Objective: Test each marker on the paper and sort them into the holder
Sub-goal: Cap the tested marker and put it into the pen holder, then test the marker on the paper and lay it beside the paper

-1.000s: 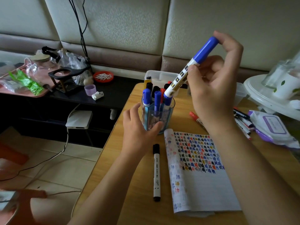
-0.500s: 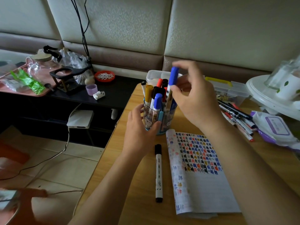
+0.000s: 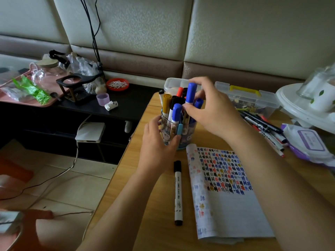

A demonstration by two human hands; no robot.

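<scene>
Blue-capped marker [image 3: 191, 93] stands high in the clear holder [image 3: 189, 134], cap pinched between your right hand's [image 3: 213, 113] thumb and curled fingers | your left hand [image 3: 159, 140] wraps the holder | holder looks nearly full | left, by my judgement: black marker [image 3: 178, 192] beside the paper [image 3: 223, 187], marker pile [image 3: 266, 127] at your right.

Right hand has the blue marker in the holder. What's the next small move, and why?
Probably push the blue marker down to seat it, then let go. The right hand pinches it while its cap stands above the other caps in the holder, which the left hand grips steady.
</scene>
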